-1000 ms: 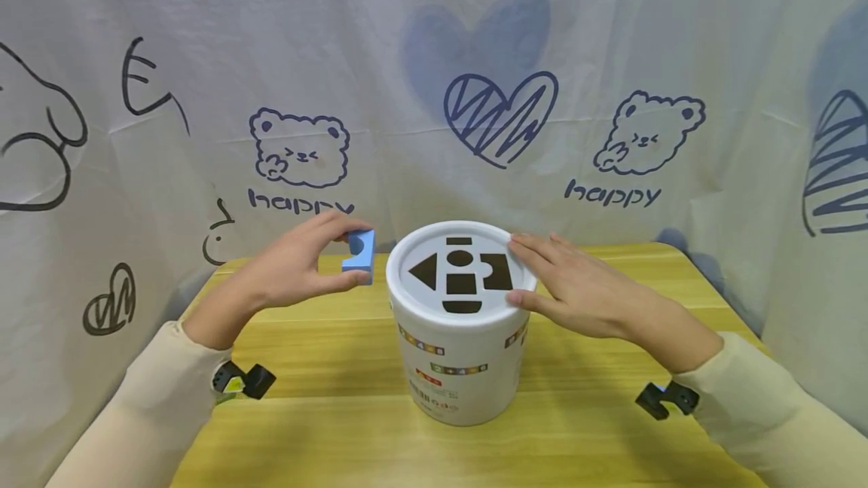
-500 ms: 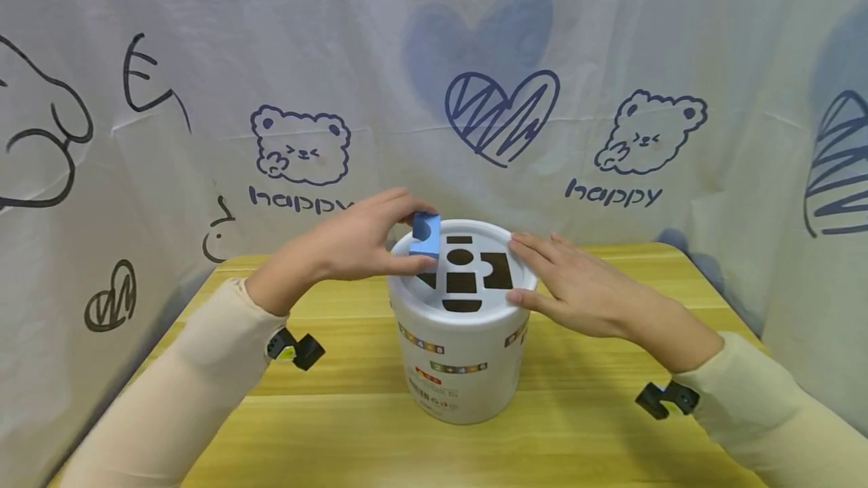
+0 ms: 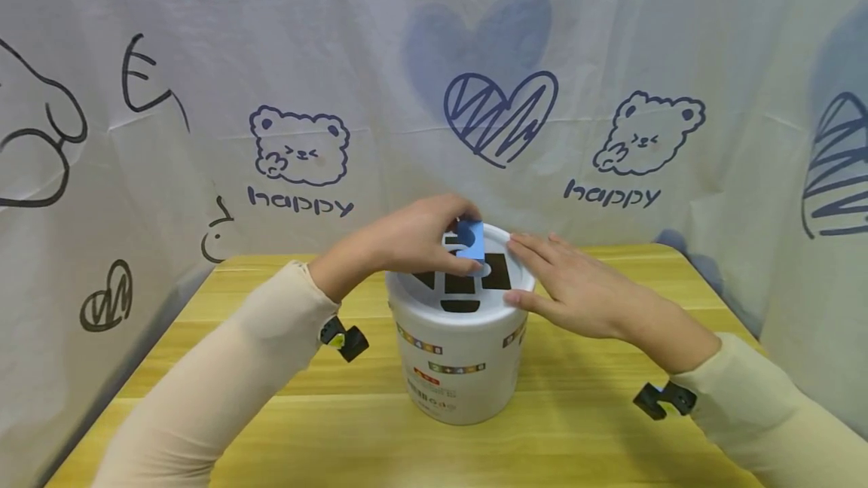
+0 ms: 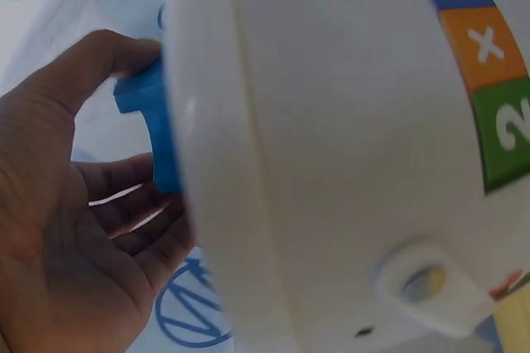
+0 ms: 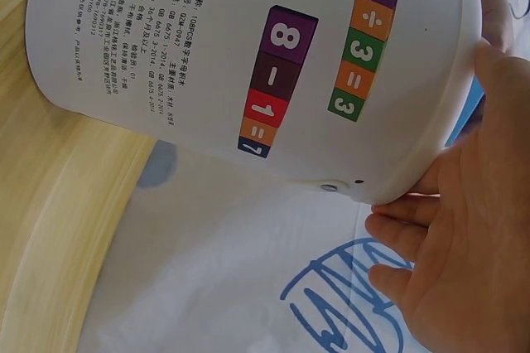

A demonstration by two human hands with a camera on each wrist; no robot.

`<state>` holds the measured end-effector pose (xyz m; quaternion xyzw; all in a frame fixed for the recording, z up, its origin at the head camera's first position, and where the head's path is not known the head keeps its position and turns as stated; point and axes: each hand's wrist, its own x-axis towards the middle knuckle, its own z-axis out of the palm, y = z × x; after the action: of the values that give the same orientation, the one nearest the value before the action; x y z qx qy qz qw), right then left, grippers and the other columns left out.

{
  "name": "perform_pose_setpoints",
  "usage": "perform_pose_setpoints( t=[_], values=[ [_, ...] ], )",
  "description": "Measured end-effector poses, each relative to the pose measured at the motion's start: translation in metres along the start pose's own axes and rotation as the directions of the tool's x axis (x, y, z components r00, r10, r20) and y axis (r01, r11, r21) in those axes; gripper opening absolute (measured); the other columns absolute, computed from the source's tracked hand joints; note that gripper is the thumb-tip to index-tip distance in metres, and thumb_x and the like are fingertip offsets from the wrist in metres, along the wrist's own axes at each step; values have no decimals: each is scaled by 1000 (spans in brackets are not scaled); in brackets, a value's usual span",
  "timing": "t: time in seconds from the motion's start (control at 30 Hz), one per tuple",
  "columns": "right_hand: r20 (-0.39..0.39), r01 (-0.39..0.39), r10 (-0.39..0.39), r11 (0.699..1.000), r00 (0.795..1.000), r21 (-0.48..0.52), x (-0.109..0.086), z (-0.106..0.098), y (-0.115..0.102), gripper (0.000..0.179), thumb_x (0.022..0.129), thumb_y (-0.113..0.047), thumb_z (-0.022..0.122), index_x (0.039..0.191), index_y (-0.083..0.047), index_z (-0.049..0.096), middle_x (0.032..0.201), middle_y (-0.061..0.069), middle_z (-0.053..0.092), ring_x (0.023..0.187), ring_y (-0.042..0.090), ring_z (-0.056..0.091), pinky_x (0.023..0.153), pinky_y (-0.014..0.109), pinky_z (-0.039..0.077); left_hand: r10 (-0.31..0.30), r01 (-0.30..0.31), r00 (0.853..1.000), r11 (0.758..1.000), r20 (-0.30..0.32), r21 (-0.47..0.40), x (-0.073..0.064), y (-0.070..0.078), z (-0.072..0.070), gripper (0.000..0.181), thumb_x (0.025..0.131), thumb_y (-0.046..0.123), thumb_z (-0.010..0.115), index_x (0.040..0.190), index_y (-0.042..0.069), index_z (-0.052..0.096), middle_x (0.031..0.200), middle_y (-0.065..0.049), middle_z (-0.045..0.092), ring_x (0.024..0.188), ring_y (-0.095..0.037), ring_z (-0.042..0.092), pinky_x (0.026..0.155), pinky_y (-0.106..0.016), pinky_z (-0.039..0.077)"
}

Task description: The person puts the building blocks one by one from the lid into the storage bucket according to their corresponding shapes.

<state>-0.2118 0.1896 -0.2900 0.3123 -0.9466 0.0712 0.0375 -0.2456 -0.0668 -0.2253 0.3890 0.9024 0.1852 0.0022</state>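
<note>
My left hand (image 3: 423, 236) pinches a blue arch-shaped block (image 3: 472, 241) between thumb and fingers, close over the lid of a white bucket (image 3: 461, 367). The block's semicircular notch faces left, and it overlaps the lid's middle in the head view. Dark cutouts of several shapes pierce the lid, among them a notched opening (image 3: 498, 271) just right of the block. In the left wrist view the bucket's rim hides part of the block (image 4: 153, 125). My right hand (image 3: 583, 285) rests on the lid's right rim with fingers extended; the right wrist view shows it beside the bucket's side (image 5: 224, 63).
The bucket stands on a yellow wood-grain table (image 3: 305, 428). A pale curtain (image 3: 407, 81) with hearts and bear drawings hangs behind and at both sides. Both sleeved forearms carry a black wrist mount (image 3: 344, 339).
My left hand has carried the blue block rightward, from left of the bucket to over the middle of its lid. The right hand has stayed on the rim.
</note>
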Motion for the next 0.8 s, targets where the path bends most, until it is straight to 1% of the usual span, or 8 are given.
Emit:
perform_pose_setpoints(
  t=[0.17,0.27,0.37,0.6,0.8],
  values=[
    [8,-10,10,1000,1000,6,0,0,0,86,96,-68,34,157,-10,17,162,8,16,146,39,14,118,53,13,-1,1,1000,999,17,35,11,0,9,63,82,41,78,128,6,55,112,0,59,99,-14,57,86,-25,49],
    [10,-15,15,1000,1000,12,0,0,-1,87,96,-69,35,157,-10,17,162,8,16,146,40,14,117,54,14,-1,-1,999,999,37,44,17,2,13,63,83,43,77,129,6,55,112,-1,59,99,-15,57,85,-26,49],
    [12,-17,17,1000,1000,14,-1,0,-1,87,95,-69,35,157,-11,17,162,8,16,145,41,14,117,55,15,-14,11,998,999,59,48,21,6,16,63,83,44,76,129,6,54,113,-1,59,100,-16,58,85,-26,49],
    [17,-18,18,1000,1000,15,-1,-1,0,87,95,-70,34,158,-12,17,162,7,15,145,41,13,117,54,15,-73,66,992,995,102,73,26,9,26,67,84,49,74,133,9,52,122,-1,59,103,-13,56,88,-27,49],
    [18,-21,21,1000,1000,15,-2,-1,0,88,94,-71,34,158,-12,17,162,6,16,145,40,14,116,55,17,-76,66,989,994,125,84,27,8,32,67,85,49,73,134,9,52,125,-2,59,108,-12,55,95,-28,47]
  ],
)
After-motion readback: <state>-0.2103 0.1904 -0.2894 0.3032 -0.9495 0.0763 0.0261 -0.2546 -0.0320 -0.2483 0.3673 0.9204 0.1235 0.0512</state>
